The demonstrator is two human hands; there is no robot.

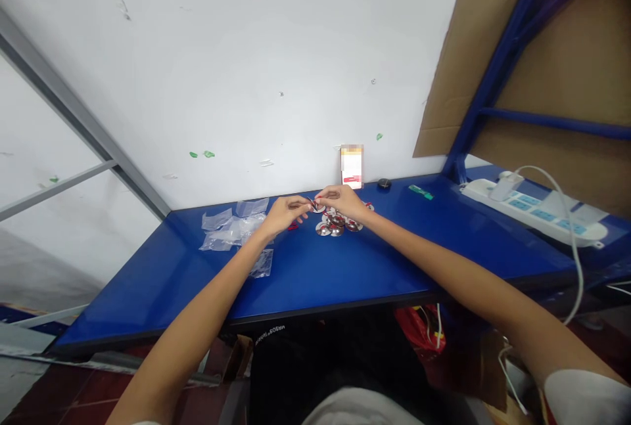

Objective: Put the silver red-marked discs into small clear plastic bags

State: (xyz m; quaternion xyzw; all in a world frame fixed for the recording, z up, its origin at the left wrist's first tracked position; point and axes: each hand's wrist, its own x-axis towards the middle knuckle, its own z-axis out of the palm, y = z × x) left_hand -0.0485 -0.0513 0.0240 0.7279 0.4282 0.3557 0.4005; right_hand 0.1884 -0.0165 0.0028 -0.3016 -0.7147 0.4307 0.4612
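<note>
Both my hands meet over the back middle of the blue table (305,280). Fingers of my left hand (284,216) pinch one edge of a small dark, shiny disc (312,203). On its other side the thumb and fingertips of my right hand (344,201) are closed, with a bit of red at the tips. Below and beside my right hand lies a pile of shiny domed metal discs (336,230) with red parts, possibly small cymbals with cords. A red cord-like piece (292,226) lies under my left fingers. My hands cover part of the pile.
Clear plastic bags (217,240) are spread left of my left hand. A phone-like upright card (351,169) leans on the wall, partly blurred. Further right are a round black object (384,183), a green item (420,192) and a white power strip (532,209) with a plugged cable.
</note>
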